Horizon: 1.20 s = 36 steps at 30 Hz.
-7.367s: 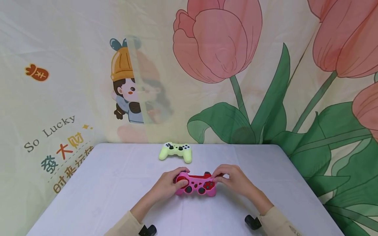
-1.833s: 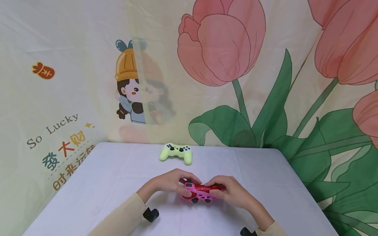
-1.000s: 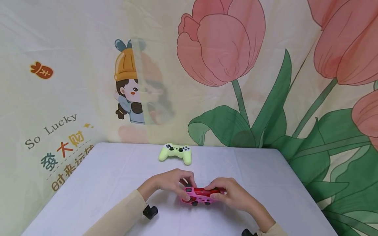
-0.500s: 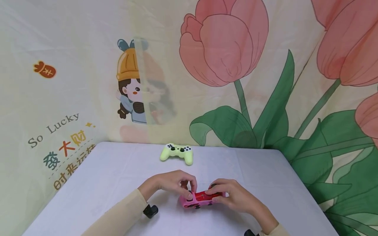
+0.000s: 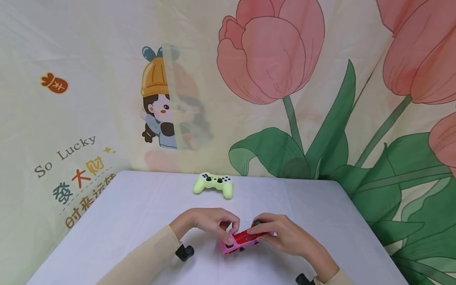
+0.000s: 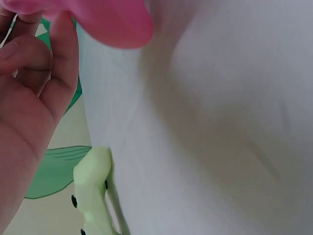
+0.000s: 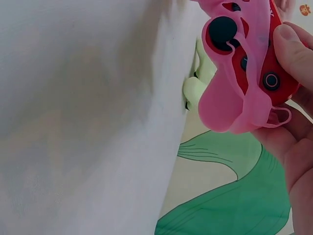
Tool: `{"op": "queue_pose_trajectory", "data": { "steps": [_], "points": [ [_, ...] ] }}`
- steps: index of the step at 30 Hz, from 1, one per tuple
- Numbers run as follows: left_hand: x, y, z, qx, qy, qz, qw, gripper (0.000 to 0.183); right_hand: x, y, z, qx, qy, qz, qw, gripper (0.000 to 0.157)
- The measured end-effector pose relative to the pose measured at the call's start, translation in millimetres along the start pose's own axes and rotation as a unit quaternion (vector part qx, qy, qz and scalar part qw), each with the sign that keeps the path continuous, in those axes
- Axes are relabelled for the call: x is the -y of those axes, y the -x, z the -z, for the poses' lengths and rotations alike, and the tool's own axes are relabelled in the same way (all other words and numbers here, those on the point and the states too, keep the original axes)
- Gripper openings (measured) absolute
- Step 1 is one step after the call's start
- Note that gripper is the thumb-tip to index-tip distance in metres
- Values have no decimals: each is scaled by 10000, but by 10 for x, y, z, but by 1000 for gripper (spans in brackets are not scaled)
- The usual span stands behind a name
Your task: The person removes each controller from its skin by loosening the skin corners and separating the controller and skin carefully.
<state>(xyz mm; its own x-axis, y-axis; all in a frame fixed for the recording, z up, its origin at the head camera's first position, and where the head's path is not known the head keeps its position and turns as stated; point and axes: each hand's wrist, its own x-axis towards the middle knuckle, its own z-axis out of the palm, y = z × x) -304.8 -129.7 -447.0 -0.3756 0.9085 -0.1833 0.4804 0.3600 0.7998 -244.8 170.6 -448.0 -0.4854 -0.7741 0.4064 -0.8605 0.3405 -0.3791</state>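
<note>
A red game controller (image 5: 246, 237) sits partly inside a pink stretchy cover (image 5: 228, 249). Its top edge faces up in the head view. My left hand (image 5: 213, 221) pinches the cover and controller at the left end between thumb and fingers. At the other end my right hand (image 5: 285, 233) grips the controller, its thumb on the red face in the right wrist view. There the cover (image 7: 222, 105) lies skewed across the buttons, and a thin loop of it stands off the corner. In the left wrist view a rounded pink grip (image 6: 117, 24) hangs above the cloth.
A pale green controller (image 5: 213, 184) lies near the back edge of the white-clothed table (image 5: 149, 206). Behind the table hangs a printed curtain (image 5: 199, 79) with tulips. Each wrist wears a small black camera (image 5: 185, 252).
Since the earliest frame both hands have shifted on the controller, and it has tipped so its red top edge faces up. Lately its left end has dipped toward me and its right end risen slightly.
</note>
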Motion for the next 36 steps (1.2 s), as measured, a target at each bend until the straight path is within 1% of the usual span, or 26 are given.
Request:
{"op": "queue_pose_trajectory", "data": {
  "steps": [3, 9, 12, 16, 21, 24, 26, 28, 31, 33, 36],
  "points": [
    [-13, 1, -1, 87, 192, 36, 9998, 25, -11, -6, -12, -20, 24, 22, 10000, 43],
    [-22, 32, 12, 277, 439, 88, 9986, 22, -10, 12, -23, 203, -57, -301, 9993, 42],
    [-23, 52, 25, 372, 488, 70, 9981, 21, -8, 24, -28, 236, -39, -358, 9991, 42],
    [-14, 55, 29, 566, 726, 126, 9957, 23, -12, 24, -43, 187, -53, -253, 9995, 43],
    [26, 51, 36, 850, 1138, 252, 9895, 20, -4, -10, -56, 156, -51, -20, 9999, 44],
    [38, 45, 53, 1010, 1197, 272, 9873, 20, 18, -37, -45, 176, -12, 101, 9998, 45],
    [39, 40, 66, 1048, 1174, 247, 9872, 21, 32, -56, -34, 200, 15, 150, 9997, 44],
    [33, 37, 75, 1018, 1068, 197, 9889, 21, 40, -71, -25, 233, 25, 169, 9996, 43],
    [23, 41, 77, 763, 797, 113, 9938, 20, 41, -78, -24, 288, -23, 118, 9995, 42],
    [24, 52, 67, 491, 567, 66, 9972, 18, 27, -63, -32, 318, -148, 28, 9994, 41],
    [59, 79, 35, -32, 352, -19, 9994, 14, -20, -24, -52, 326, -355, -183, 9987, 38]
  ]
}}
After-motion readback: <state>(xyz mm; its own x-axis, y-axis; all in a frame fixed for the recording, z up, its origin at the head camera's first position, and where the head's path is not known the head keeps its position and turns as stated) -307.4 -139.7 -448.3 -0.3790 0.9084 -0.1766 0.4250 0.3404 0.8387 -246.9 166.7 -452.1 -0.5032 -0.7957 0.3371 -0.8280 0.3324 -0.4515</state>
